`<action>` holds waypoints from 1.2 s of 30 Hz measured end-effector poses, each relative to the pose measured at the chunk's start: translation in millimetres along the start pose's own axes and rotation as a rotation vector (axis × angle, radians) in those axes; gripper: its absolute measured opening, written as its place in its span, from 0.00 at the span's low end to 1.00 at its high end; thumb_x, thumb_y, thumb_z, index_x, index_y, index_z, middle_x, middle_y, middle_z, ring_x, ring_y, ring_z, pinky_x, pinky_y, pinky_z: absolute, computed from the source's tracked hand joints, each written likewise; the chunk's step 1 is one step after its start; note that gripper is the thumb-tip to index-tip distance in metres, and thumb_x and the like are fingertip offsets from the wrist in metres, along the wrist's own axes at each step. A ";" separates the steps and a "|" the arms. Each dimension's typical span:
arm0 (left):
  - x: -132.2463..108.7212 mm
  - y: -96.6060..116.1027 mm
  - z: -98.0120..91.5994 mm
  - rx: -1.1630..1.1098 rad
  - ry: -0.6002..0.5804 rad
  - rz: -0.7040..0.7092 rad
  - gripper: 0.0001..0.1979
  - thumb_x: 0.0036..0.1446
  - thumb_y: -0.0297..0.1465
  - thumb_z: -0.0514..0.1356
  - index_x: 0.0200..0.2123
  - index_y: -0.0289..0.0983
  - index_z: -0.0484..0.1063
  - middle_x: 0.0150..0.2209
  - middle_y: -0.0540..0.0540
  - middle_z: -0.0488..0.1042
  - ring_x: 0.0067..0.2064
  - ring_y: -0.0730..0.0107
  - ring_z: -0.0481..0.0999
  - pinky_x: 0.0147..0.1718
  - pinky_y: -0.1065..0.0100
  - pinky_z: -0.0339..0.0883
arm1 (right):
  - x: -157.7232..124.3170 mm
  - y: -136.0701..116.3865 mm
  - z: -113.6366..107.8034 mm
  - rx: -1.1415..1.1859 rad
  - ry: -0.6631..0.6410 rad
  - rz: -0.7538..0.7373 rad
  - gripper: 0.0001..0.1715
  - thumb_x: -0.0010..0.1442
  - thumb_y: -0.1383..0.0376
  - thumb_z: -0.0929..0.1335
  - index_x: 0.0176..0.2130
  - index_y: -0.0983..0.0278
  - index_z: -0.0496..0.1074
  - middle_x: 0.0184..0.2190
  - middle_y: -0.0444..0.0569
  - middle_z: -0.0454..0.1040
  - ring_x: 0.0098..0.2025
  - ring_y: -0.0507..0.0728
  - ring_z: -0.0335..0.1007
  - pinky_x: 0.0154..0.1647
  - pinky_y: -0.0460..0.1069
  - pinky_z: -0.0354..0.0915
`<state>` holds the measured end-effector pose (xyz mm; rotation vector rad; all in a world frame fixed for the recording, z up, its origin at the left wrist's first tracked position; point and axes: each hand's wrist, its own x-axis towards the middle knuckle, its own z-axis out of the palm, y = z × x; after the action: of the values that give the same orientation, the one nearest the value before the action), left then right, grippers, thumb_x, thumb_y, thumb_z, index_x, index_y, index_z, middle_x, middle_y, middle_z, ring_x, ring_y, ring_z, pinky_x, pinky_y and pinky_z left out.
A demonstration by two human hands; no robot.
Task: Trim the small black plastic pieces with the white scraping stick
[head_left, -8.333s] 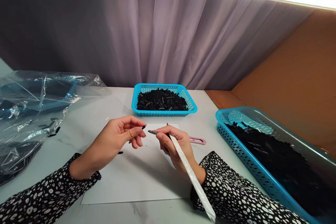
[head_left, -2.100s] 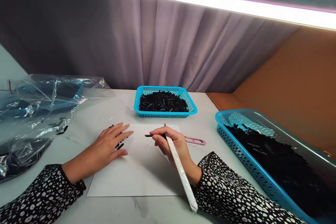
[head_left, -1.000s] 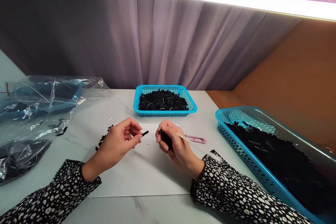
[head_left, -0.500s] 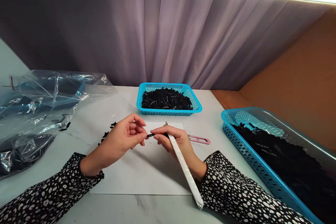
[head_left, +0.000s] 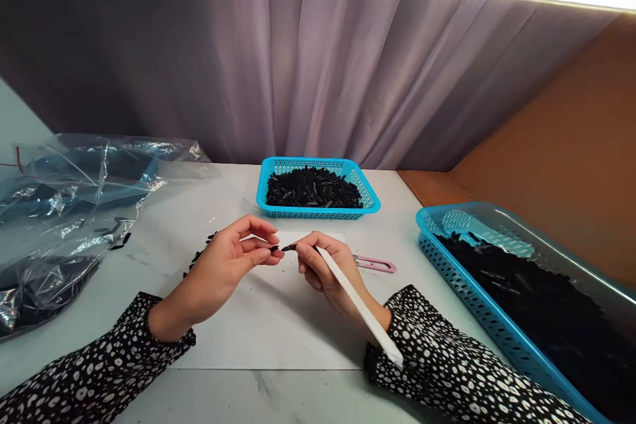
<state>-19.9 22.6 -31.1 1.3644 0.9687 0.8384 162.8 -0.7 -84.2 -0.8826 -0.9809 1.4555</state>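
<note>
My left hand [head_left: 228, 265] pinches a small black piece [head_left: 274, 248] between thumb and fingertips, over a white sheet [head_left: 268, 338]. My right hand [head_left: 330, 271] is closed around a slim tool with a long white-wrapped handle [head_left: 360, 305]. The tool's dark, narrow tip [head_left: 289, 248] points left at the black piece, very near it; whether they touch I cannot tell. Behind my left wrist lie several loose black pieces [head_left: 197, 256], partly hidden. A pink-handled cutter [head_left: 377, 264] rests to the right of my right hand.
A blue basket [head_left: 318, 214] of black pieces stands at the back. At right is a larger blue basket [head_left: 462, 291], also filled with black pieces, with clear plastic over its far edge. A clear plastic bag [head_left: 99, 192] with dark contents lies on the left.
The tool has turned in my right hand, so its tip now points left instead of away from me, and its handle end swung right. The black piece now sits in my left fingertips only.
</note>
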 end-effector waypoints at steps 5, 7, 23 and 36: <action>0.0 -2.3 -1.2 -0.039 0.082 -0.014 0.11 0.54 0.34 0.70 0.39 0.38 0.75 0.37 0.52 0.75 0.37 0.68 0.84 0.41 0.66 0.78 | -2.5 -2.0 1.7 0.073 -0.008 0.037 0.25 0.52 0.48 0.76 0.27 0.64 0.67 0.19 0.38 0.67 0.14 0.42 0.46 0.14 0.42 0.40; -0.2 -2.4 -1.5 -0.037 0.104 -0.006 0.12 0.53 0.34 0.71 0.38 0.38 0.75 0.35 0.52 0.76 0.35 0.69 0.83 0.40 0.67 0.78 | -3.3 -2.5 1.6 0.086 -0.019 0.038 0.25 0.53 0.49 0.76 0.27 0.64 0.67 0.19 0.37 0.67 0.14 0.42 0.45 0.14 0.42 0.40; -4.9 -0.2 7.6 -0.025 0.037 -0.008 0.11 0.55 0.34 0.69 0.38 0.38 0.72 0.32 0.51 0.77 0.33 0.70 0.81 0.36 0.68 0.75 | -4.0 -0.7 0.1 -0.145 -0.052 -0.192 0.10 0.55 0.60 0.75 0.38 0.62 0.80 0.21 0.40 0.69 0.18 0.47 0.51 0.16 0.44 0.47; -5.8 -0.4 -56.3 1.268 -0.143 0.012 0.08 0.54 0.23 0.56 0.35 0.40 0.72 0.35 0.46 0.70 0.35 0.60 0.71 0.31 0.65 0.58 | -3.4 -2.4 2.2 -0.087 0.045 -0.175 0.10 0.52 0.59 0.77 0.33 0.61 0.82 0.20 0.41 0.67 0.18 0.47 0.50 0.14 0.44 0.43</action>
<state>-73.9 39.5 -29.1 2.4321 1.4484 0.0203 162.1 -4.2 -81.1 -0.8657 -1.0670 1.2485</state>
